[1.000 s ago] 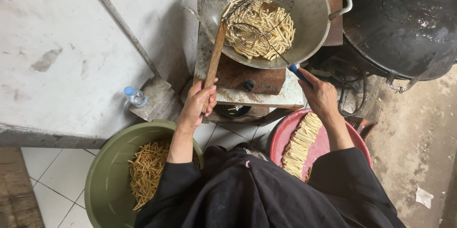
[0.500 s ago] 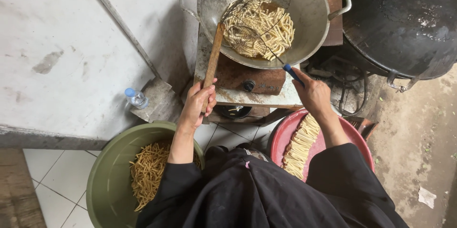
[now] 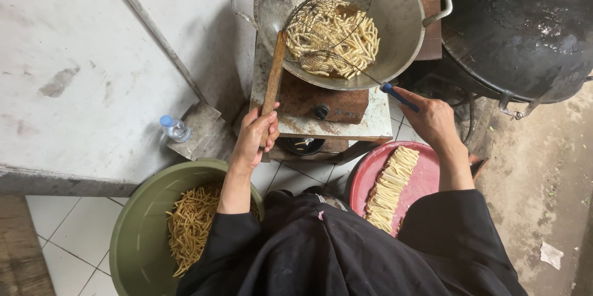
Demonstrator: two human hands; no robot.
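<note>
A metal wok (image 3: 401,18) on a rusty single-burner stove (image 3: 321,107) holds pale dough sticks (image 3: 336,33) in oil. My left hand (image 3: 254,136) grips the long wooden handle of a wire skimmer (image 3: 327,5) that rests in the wok. My right hand (image 3: 429,117) holds the blue handle of a thin wire utensil (image 3: 398,97) whose tip lies among the sticks. A green basin (image 3: 139,228) at lower left contains fried golden sticks. A red tray (image 3: 426,175) at lower right carries a row of raw pale sticks.
A large black wok (image 3: 525,30) sits to the right of the stove. A small plastic water bottle (image 3: 175,128) stands against the white wall at left. White floor tiles show at lower left, bare concrete at right. My black sleeves fill the bottom.
My right hand has shifted slightly left and toward the stove with the blue-handled utensil. The left hand stays on the wooden handle.
</note>
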